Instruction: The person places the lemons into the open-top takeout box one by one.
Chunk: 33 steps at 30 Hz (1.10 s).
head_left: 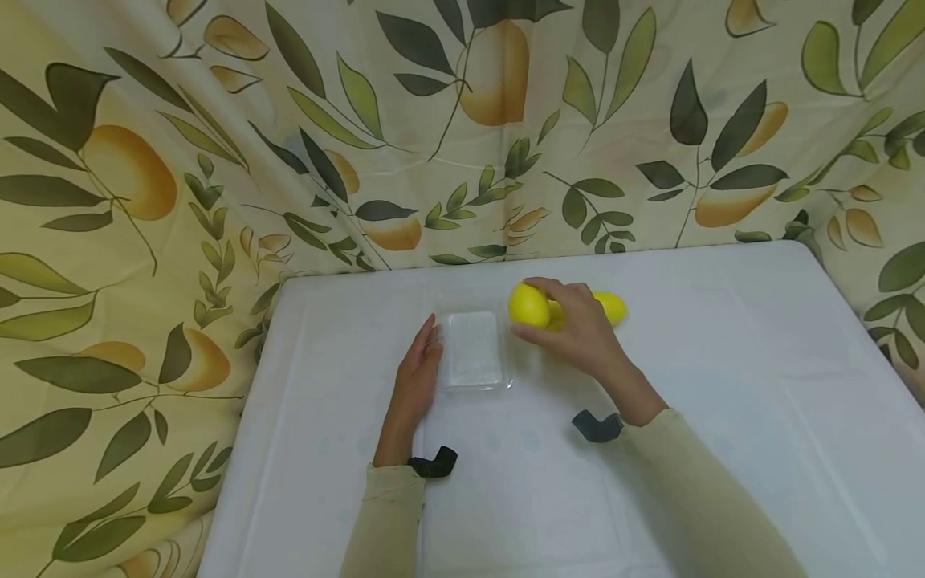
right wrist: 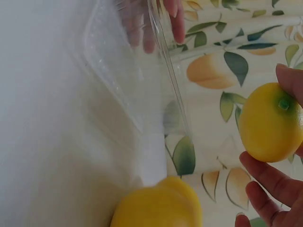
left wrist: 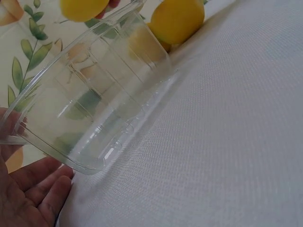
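My right hand grips a yellow lemon between thumb and fingers, raised just right of a clear plastic container. In the right wrist view, this lemon shows a small green spot at its end. Two more lemons, one being the far lemon, lie on the table behind my right hand and are partly hidden by it. Beside the container's left wall is my left hand, its fingers extended along the outside and up to the rim. Through the clear wall, the right wrist view shows some of those fingers.
A white cloth covers the table, whose far edge meets a curtain printed with leaves and fruit. Dark straps stick out at both wrists, a black strap on the left and a grey-blue strap on the right.
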Motion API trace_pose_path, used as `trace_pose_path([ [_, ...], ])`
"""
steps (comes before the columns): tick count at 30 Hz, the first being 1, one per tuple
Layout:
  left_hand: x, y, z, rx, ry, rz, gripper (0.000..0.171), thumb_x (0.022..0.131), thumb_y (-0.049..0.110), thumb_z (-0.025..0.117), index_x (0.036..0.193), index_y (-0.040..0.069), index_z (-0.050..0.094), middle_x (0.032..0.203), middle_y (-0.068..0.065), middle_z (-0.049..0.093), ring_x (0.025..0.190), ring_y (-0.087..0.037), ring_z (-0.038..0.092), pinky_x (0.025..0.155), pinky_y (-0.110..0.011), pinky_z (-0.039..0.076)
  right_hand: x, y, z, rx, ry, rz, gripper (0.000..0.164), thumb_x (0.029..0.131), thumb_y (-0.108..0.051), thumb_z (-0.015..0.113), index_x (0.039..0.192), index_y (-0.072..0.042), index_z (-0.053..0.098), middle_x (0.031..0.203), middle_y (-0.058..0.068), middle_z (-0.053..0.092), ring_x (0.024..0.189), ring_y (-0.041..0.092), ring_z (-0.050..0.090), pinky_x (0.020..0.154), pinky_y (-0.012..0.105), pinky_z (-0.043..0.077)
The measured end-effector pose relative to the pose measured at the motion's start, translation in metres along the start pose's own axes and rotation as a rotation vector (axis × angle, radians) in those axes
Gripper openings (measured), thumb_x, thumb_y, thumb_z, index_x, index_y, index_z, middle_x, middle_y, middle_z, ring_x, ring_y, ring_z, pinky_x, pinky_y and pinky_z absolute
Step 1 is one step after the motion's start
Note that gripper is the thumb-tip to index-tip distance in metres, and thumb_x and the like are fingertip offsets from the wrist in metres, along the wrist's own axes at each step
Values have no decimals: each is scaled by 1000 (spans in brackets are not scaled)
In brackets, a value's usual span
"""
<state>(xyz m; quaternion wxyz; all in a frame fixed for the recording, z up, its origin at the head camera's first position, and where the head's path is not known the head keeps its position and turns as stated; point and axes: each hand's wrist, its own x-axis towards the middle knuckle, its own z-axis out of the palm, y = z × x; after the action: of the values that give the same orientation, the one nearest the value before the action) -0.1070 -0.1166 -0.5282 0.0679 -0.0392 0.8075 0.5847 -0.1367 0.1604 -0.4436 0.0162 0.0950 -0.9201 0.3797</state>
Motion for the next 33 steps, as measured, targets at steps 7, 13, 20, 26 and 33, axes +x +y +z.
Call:
trace_pose_path([
  [7,1,0,-2,5,0,-13,52,107,49,44,158,45,33,158,14,45,149,-16,39,123,-50,32,16,-13,17,11,-27,-40,76,78,-61,81,143,-30,57,139,-4,63,116,31,49,89,44,43],
  [13,3,-1,-3,5,-3,-24,51,106,51,44,156,48,33,157,15,45,148,-15,40,123,-50,32,27,-23,33,5,-38,-54,73,78,-58,82,142,-31,58,130,-3,67,113,31,51,88,45,46],
  [20,4,-3,-3,10,-12,-33,51,107,50,43,157,49,32,155,17,46,146,-15,44,122,-49,34,35,-32,55,-34,-80,-55,76,77,-70,76,141,-34,58,122,-2,68,108,27,48,84,44,42],
  [26,4,-3,-2,12,-7,-24,47,107,51,42,153,56,31,153,19,48,144,-15,46,121,-49,35,41,-36,67,-71,-82,-85,75,78,-70,75,141,-33,58,122,0,70,107,29,48,84,47,42],
  [33,1,1,0,28,-14,-31,49,106,56,41,153,56,30,153,20,48,145,-15,44,122,-50,34,46,-34,78,-131,-90,-94,75,78,-71,75,141,-34,57,122,-1,71,108,29,49,87,52,40],
])
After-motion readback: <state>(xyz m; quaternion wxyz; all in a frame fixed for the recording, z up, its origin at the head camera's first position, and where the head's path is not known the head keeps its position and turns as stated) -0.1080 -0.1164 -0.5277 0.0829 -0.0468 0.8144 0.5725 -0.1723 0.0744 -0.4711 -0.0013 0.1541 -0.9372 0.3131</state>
